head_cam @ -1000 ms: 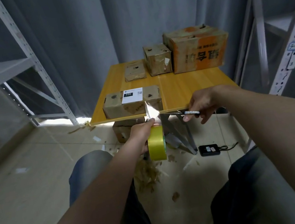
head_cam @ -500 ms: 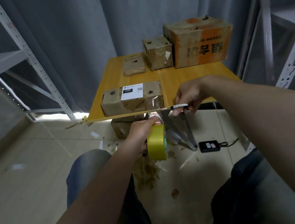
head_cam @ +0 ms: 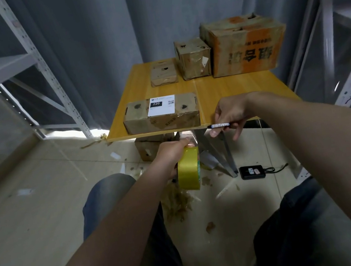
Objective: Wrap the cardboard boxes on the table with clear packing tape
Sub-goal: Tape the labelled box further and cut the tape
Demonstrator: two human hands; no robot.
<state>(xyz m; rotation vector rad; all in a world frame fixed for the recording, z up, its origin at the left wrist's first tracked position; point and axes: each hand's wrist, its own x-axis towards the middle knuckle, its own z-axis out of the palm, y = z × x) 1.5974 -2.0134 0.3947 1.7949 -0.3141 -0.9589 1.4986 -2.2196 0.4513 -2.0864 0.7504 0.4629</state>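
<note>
Orange worktop carries a labelled cardboard box at its front edge, three other boxes behind, as the left hand grips a yellow tape roll below it and the right hand, pinching a pen-like tool, has risen to that edge.

The near box sits at the counter's front edge; the far boxes line its back edge. A lower box lies on the floor beneath it.

Our arms are bare to the frame edge, left hand & right hand too. We're in dark jeans, faded blue-grey at left knee.
</note>
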